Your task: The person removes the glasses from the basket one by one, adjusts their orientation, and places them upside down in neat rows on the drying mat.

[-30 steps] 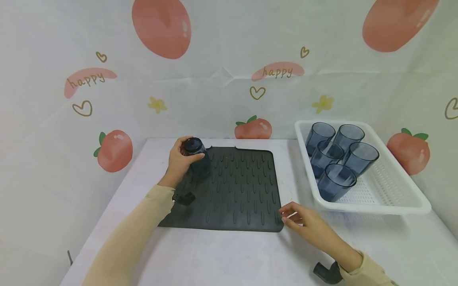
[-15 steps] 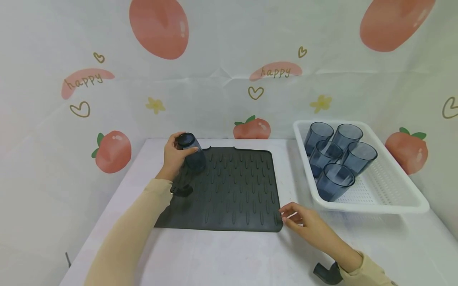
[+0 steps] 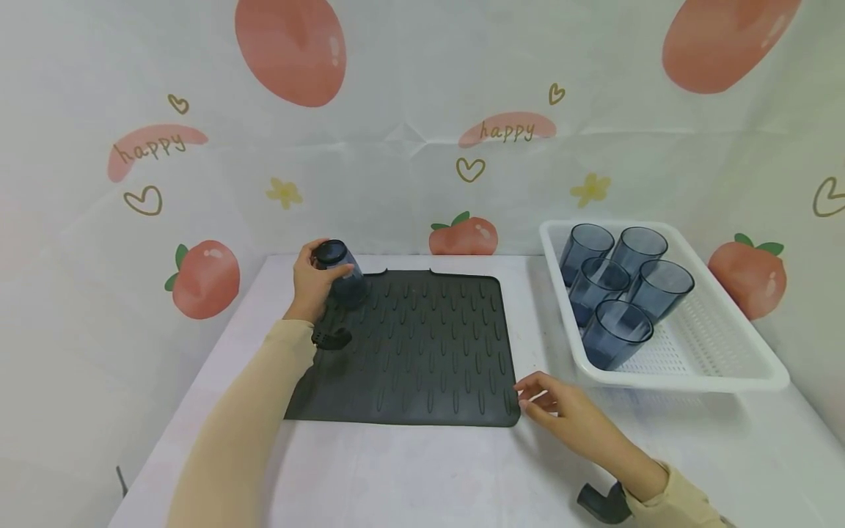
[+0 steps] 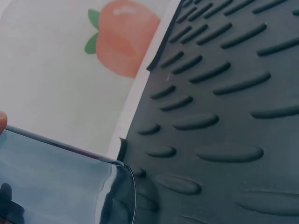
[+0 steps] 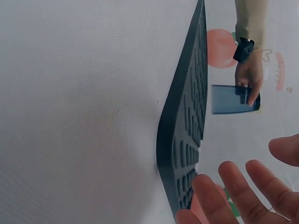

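Note:
My left hand (image 3: 309, 284) grips a blue tinted glass (image 3: 348, 284) near its base. The glass is upside down, base up and mouth down, at the far left corner of a black ridged mat (image 3: 422, 352). In the right wrist view, a thin gap shows between the rim of the glass (image 5: 226, 100) and the mat (image 5: 183, 116). The left wrist view shows the clear side of the glass (image 4: 56, 172), with most of the hand out of frame. My right hand (image 3: 569, 418) has loosely bent fingers at the mat's near right corner and holds nothing; whether they touch it, I cannot tell.
A white perforated basket (image 3: 713, 381) stands to the right of the mat. Several blue glasses (image 3: 618, 334) stand mouth up in its left part. Behind the white table (image 3: 396, 469) hangs a printed backdrop (image 3: 370, 147).
My left hand has carried the upside-down glass left and toward the back of the mat. The right hand stays at the mat's corner. The head view has shifted slightly.

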Demonstrator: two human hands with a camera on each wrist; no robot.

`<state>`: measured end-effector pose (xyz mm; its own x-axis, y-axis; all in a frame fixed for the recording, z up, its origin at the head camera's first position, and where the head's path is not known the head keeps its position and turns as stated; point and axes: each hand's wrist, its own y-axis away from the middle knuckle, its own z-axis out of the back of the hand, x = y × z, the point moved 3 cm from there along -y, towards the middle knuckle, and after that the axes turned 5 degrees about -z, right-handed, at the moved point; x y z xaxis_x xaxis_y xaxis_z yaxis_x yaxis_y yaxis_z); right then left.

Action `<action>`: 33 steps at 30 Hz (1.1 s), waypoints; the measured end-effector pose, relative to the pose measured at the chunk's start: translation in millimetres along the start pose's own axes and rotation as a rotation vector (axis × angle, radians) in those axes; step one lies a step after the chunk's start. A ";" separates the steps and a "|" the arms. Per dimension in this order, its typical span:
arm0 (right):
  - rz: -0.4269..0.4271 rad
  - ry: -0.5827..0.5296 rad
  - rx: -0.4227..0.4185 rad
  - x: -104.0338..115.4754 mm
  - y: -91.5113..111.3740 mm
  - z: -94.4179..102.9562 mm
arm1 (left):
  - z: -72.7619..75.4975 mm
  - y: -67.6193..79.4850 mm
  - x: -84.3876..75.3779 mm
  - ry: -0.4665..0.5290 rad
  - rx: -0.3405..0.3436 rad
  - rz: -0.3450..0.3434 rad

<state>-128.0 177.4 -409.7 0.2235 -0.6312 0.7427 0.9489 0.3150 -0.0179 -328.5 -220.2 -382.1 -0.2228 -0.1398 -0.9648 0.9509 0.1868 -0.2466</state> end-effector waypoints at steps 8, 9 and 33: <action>0.003 0.001 -0.003 -3.1 -1.2 -2.0 | 0.1 0.2 6.2 -0.035 0.032 0.021; 0.007 0.001 -0.004 -3.8 -1.3 -2.3 | -0.1 0.3 7.2 -0.030 0.035 0.021; 0.011 -0.013 -0.001 -3.9 0.2 -4.4 | -3.5 2.0 11.2 -0.072 0.051 0.035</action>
<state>-127.7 176.8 -415.5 0.2314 -0.6180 0.7513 0.9465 0.3217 -0.0270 -329.9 -218.0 -393.7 -0.1747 -0.2038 -0.9633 0.9680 0.1434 -0.2059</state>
